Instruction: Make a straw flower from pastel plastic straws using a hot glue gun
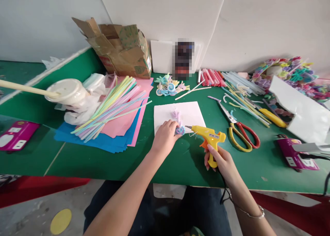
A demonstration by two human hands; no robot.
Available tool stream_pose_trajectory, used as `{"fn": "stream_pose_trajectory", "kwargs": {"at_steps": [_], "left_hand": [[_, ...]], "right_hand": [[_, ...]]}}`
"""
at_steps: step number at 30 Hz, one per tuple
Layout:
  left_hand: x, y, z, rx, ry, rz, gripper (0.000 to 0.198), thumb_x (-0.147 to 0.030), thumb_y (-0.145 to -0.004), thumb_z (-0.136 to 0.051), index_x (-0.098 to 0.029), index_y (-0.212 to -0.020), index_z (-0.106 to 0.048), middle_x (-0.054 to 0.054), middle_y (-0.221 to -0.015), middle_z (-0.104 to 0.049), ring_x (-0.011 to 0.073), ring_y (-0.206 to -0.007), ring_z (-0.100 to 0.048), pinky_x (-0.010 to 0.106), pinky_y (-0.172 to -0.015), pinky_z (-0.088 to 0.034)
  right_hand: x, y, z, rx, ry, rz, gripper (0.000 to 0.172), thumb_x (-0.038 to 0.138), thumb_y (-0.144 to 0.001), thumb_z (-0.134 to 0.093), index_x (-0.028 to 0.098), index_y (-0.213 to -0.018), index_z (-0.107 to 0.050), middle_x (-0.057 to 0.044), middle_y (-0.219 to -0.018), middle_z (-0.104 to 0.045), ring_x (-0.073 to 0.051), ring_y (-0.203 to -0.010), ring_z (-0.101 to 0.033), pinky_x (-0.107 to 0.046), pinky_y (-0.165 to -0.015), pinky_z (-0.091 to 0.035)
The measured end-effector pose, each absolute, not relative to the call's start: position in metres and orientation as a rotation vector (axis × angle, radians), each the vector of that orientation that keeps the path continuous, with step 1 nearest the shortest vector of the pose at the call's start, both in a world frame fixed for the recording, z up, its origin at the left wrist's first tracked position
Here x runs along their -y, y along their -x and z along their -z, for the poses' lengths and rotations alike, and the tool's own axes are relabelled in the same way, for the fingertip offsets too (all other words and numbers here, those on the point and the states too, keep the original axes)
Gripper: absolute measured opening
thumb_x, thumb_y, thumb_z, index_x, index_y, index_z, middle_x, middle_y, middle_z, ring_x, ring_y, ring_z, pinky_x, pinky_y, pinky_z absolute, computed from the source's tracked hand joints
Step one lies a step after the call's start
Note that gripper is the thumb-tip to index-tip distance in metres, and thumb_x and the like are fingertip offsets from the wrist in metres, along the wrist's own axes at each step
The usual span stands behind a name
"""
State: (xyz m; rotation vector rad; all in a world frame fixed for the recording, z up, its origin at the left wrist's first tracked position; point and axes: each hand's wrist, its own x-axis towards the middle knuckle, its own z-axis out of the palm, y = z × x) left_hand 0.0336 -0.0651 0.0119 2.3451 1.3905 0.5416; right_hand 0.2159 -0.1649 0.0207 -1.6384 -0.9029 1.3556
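**Hot nozzle close to a pinching hand**
On the green surface [103, 164], a white sheet [190, 114] lies just beyond both hands. The right hand [223, 162] is wrapped around a yellow glue gun [210, 138], its nozzle aimed at the small blue-purple coil [179, 130] that the left hand [165, 136] pinches at the sheet's near edge. Glue or nozzle could burn that hand, or the coil could unwind.

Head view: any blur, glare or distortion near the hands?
Head view: left hand on the coil, right hand and glue gun are sharp; light is even, soft shadows on the table, no glare on the sheet; table edges bow, wide lens; a patch by the wall is pixelated.
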Motion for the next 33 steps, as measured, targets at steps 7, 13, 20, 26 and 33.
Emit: {"fn": "stream_pose_trajectory", "kwargs": {"at_steps": [7,13,20,26,33], "left_hand": [[0.069,-0.046,-0.007,-1.480,-2.415,-0.538,0.022,-0.025,-0.077,-0.069,-0.018,-0.087,-0.051,0.004,-0.086,-0.062,0.0231,-0.085,-0.059,0.033,-0.069,-0.045],[0.068,-0.049,-0.007,-1.468,-2.391,-0.572,0.026,-0.026,-0.076,-0.071,-0.018,-0.089,-0.051,0.004,-0.085,-0.063,0.0230,-0.085,-0.059,0.033,-0.069,-0.045],[0.068,-0.048,-0.006,-1.458,-2.412,-0.577,0.021,-0.024,-0.079,-0.068,-0.019,-0.090,-0.051,0.002,-0.084,-0.063,0.0216,-0.084,-0.059,0.032,-0.070,-0.045],[0.067,-0.049,-0.005,-1.461,-2.416,-0.578,0.020,-0.024,-0.079,-0.067,-0.020,-0.087,-0.050,0.001,-0.083,-0.062,0.0210,-0.082,-0.059,0.032,-0.068,-0.045],[0.067,-0.049,-0.005,-1.452,-2.412,-0.585,0.020,-0.025,-0.079,-0.068,-0.019,-0.087,-0.050,0.001,-0.083,-0.062,0.0206,-0.082,-0.058,0.032,-0.067,-0.045]], "right_hand": [[0.162,-0.229,-0.015,0.866,1.666,-1.375,0.043,0.062,-0.074,-0.059,0.019,-0.073,-0.052,0.000,-0.046,-0.057,-0.013,-0.037,-0.051,-0.021,-0.031,-0.030],[0.158,-0.230,-0.013,0.879,1.689,-1.378,0.045,0.063,-0.073,-0.059,0.018,-0.073,-0.052,0.000,-0.046,-0.058,-0.012,-0.036,-0.051,-0.019,-0.030,-0.029],[0.156,-0.230,-0.011,0.863,1.726,-1.370,0.050,0.067,-0.069,-0.059,0.018,-0.072,-0.051,0.001,-0.045,-0.057,-0.012,-0.035,-0.051,-0.018,-0.028,-0.028],[0.158,-0.230,-0.013,0.863,1.749,-1.374,0.050,0.067,-0.068,-0.059,0.019,-0.071,-0.050,0.001,-0.044,-0.057,-0.012,-0.035,-0.051,-0.018,-0.029,-0.028],[0.164,-0.233,-0.018,0.850,1.769,-1.335,0.050,0.067,-0.069,-0.058,0.018,-0.072,-0.050,0.001,-0.044,-0.056,-0.011,-0.034,-0.050,-0.018,-0.030,-0.028]]}}
